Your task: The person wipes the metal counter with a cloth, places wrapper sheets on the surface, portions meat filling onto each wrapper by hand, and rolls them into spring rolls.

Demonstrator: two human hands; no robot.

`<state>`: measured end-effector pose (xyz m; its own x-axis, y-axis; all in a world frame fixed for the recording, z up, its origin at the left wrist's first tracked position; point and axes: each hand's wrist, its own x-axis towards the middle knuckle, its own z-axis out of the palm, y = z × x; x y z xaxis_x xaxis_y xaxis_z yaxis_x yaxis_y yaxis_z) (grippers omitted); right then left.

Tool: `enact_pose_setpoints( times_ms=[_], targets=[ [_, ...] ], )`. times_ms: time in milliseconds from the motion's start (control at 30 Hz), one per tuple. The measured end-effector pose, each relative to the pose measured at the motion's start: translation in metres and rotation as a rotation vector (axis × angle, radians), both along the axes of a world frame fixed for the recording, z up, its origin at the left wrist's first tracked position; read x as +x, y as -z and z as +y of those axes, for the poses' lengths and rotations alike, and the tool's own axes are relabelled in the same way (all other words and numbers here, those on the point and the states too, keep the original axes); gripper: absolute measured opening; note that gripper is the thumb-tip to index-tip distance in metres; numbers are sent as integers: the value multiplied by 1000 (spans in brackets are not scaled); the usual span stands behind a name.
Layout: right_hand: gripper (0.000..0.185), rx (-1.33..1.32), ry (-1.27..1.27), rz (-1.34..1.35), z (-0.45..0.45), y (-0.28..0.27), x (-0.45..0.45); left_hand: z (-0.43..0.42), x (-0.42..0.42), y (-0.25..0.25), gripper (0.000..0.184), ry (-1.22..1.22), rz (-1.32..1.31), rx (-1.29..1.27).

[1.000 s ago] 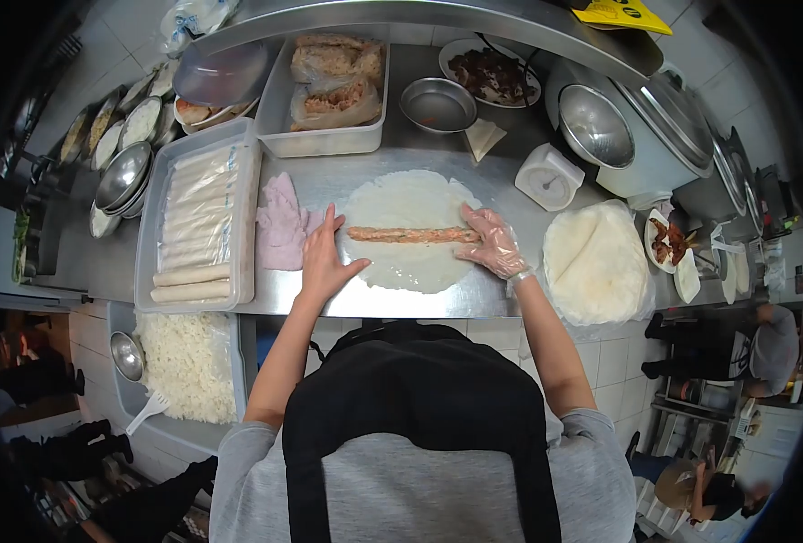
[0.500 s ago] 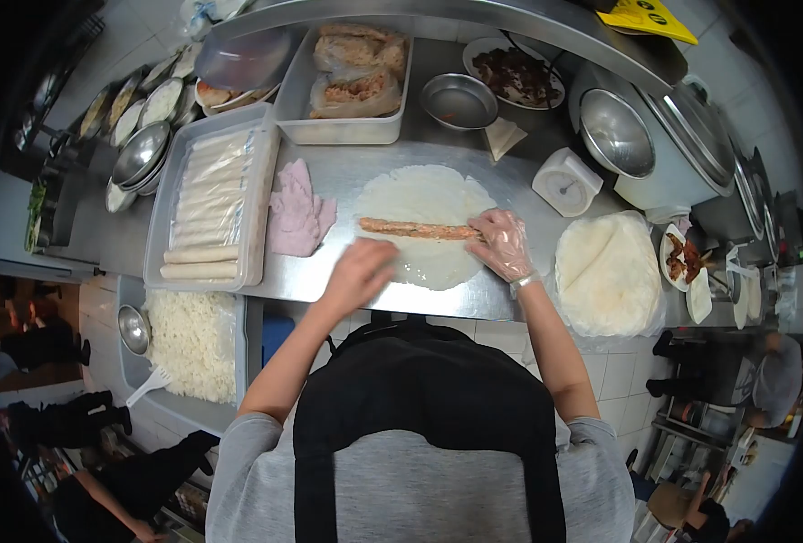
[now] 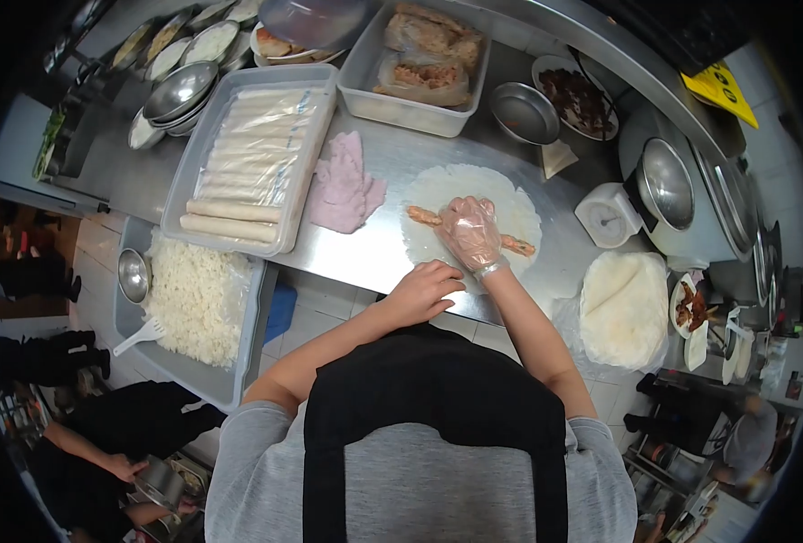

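A round, pale wrapper (image 3: 516,206) lies flat on the steel worktop, with a thin strip of orange-pink minced filling (image 3: 424,215) across it. My right hand (image 3: 471,232), in a clear plastic glove, is curled over the middle of the strip. Only the two ends of the filling show, on either side of the glove. My bare left hand (image 3: 427,291) lies at the wrapper's near edge, fingers stretched out toward the right wrist. Whether its fingertips touch the wrapper is hard to see.
Left stands a plastic tub (image 3: 295,226) of finished rolls beside a pink cloth (image 3: 347,185). A stack of wrappers (image 3: 623,308) and a scale (image 3: 608,215) are at right. Below left, a bin holds white shreds (image 3: 198,303). Behind are a filling tub (image 3: 411,109) and a metal bowl (image 3: 524,113).
My right hand has gone from the filling's right end to its middle and curled over it. My left hand has come right, to the wrapper's near edge. The whole view has turned slightly.
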<state>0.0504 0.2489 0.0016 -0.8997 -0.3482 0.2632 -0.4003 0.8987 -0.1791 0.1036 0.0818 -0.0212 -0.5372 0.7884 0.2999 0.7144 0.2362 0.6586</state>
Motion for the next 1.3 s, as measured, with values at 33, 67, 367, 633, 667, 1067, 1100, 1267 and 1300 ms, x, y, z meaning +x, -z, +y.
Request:
enact_pose_setpoints(
  times_ms=[33,67,367,633,667,1067,1100,1267,1300],
  targets=[
    [17,16,-1,-13,-5,0,-3,-1,-1,0,33,8,6,-5],
    [17,18,-3,-14,-11,0,-6,-2,-1,-1,32,21,11,-10],
    [38,-37,73,-155,-23,-12,-5,-8,-23,-3,18,-1,156,-23],
    [67,-628,167,-237,92,-46,51,17,-60,-16,9,18,233,41],
    [67,-626,173,-231,96,-43,58,21,-67,-28,9,-24,202,102],
    [29,-447,418,-23,117,1,15,52,-127,-67,21,-183,314,175],
    [29,-445,410,-26,119,5,12,48,-121,-60,21,-191,314,175],
    [17,-325,383,189,136,24,-3,31,-96,-9,44,-70,408,-105],
    [17,-325,382,185,131,18,-4,31,-96,-10,44,-72,403,-106]
  ],
)
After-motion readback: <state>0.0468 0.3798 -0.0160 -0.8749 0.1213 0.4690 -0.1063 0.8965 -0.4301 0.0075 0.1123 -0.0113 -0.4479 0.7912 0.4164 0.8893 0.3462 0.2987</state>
